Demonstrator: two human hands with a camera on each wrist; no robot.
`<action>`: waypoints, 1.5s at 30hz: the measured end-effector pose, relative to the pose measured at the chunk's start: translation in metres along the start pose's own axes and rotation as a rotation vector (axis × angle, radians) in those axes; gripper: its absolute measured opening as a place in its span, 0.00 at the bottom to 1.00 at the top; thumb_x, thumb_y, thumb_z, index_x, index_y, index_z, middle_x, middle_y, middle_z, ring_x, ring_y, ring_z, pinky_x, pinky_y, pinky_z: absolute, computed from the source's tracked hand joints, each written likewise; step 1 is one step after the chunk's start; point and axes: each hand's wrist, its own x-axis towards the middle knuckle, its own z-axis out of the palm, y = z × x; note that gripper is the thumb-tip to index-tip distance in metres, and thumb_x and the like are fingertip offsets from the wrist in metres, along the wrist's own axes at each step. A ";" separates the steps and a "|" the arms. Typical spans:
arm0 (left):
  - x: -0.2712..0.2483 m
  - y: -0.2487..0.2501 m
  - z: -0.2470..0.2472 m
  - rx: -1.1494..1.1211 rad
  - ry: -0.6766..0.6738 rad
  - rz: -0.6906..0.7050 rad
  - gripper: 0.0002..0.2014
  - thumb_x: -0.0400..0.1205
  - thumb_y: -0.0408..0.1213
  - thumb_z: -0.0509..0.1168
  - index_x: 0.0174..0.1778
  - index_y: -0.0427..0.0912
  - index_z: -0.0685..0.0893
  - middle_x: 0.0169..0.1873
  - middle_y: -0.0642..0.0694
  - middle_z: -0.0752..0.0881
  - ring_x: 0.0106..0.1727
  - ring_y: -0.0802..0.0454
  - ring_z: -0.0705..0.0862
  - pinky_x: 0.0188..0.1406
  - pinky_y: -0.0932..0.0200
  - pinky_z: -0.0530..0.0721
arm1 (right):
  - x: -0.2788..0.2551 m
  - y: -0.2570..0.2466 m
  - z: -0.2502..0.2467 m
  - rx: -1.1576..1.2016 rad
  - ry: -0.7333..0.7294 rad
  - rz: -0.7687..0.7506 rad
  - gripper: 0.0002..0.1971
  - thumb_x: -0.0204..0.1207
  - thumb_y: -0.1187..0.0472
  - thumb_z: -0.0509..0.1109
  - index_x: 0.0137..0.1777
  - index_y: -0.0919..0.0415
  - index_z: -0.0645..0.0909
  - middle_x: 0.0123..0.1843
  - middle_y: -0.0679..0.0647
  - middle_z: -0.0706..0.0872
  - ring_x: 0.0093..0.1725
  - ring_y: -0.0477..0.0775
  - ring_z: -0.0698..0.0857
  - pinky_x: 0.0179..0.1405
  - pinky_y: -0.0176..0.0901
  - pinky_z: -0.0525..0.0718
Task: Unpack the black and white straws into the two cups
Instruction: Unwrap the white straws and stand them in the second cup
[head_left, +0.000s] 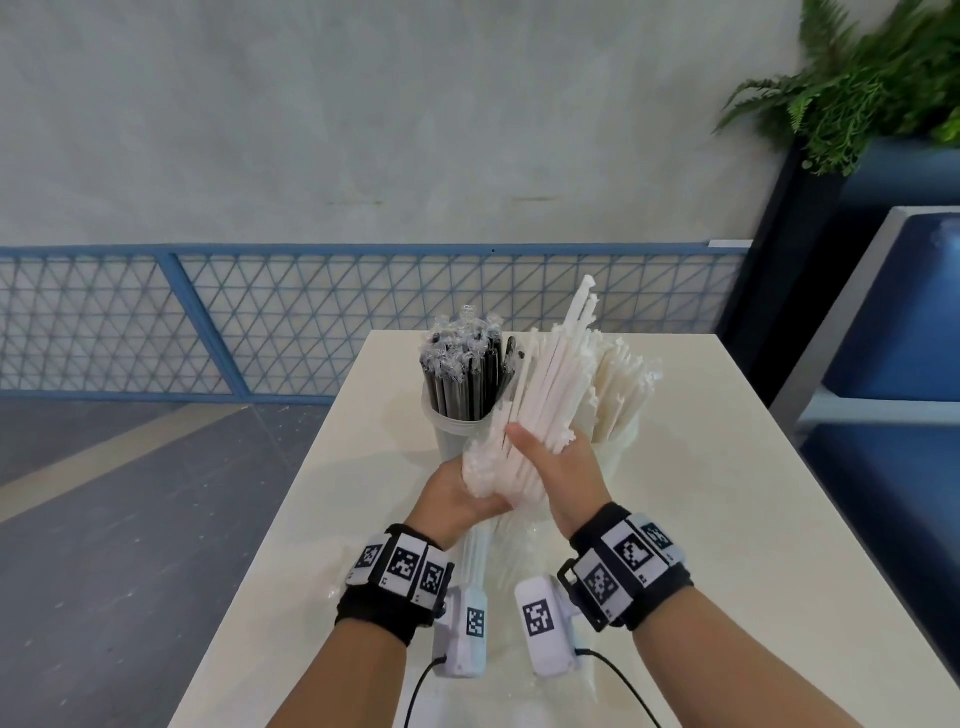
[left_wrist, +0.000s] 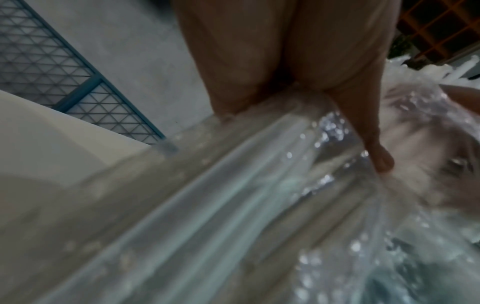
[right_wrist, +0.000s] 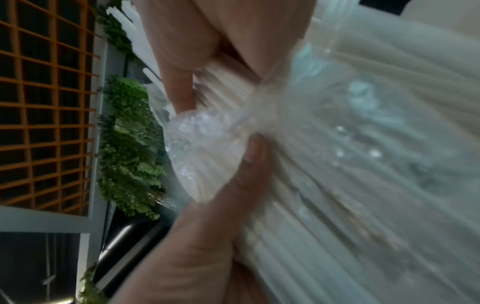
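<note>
Both hands hold one bundle of white straws (head_left: 550, 374) above the table, tilted up and to the right, its upper ends sticking out of a clear plastic bag (head_left: 498, 561). My left hand (head_left: 480, 499) grips the bundle's lower end through the bag (left_wrist: 233, 205). Higher up, my right hand (head_left: 540, 449) wraps round the straws (right_wrist: 311, 226), thumb (right_wrist: 249, 164) across them. Behind stand two clear cups. The left cup (head_left: 449, 436) holds black straws (head_left: 465, 374) in clear wrappers. More white straws (head_left: 626, 374) fill the right cup (head_left: 623, 441).
The white table (head_left: 701, 519) is narrow, with its left edge near my left arm. A blue mesh railing (head_left: 208, 322) runs behind it. A blue seat (head_left: 893, 322) and a fern planter (head_left: 857, 88) stand to the right.
</note>
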 end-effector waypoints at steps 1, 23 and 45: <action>0.001 -0.001 -0.002 0.005 0.004 -0.008 0.19 0.67 0.26 0.77 0.53 0.41 0.85 0.47 0.47 0.90 0.51 0.54 0.88 0.54 0.59 0.84 | 0.000 -0.006 0.000 0.010 -0.002 -0.020 0.11 0.72 0.64 0.73 0.53 0.54 0.83 0.53 0.56 0.89 0.55 0.54 0.88 0.62 0.56 0.84; 0.004 -0.006 -0.014 -0.032 0.301 -0.160 0.12 0.66 0.23 0.76 0.39 0.38 0.83 0.34 0.45 0.84 0.39 0.48 0.82 0.34 0.69 0.80 | 0.040 -0.079 -0.023 0.222 0.277 -0.260 0.09 0.73 0.71 0.68 0.36 0.57 0.78 0.35 0.55 0.83 0.41 0.55 0.83 0.44 0.47 0.82; 0.006 0.006 -0.010 -0.033 0.338 -0.073 0.10 0.68 0.23 0.75 0.37 0.40 0.83 0.32 0.47 0.85 0.35 0.55 0.83 0.28 0.77 0.78 | 0.065 -0.104 -0.025 -0.176 0.394 -0.460 0.07 0.73 0.64 0.70 0.48 0.64 0.78 0.38 0.47 0.81 0.36 0.41 0.80 0.36 0.25 0.78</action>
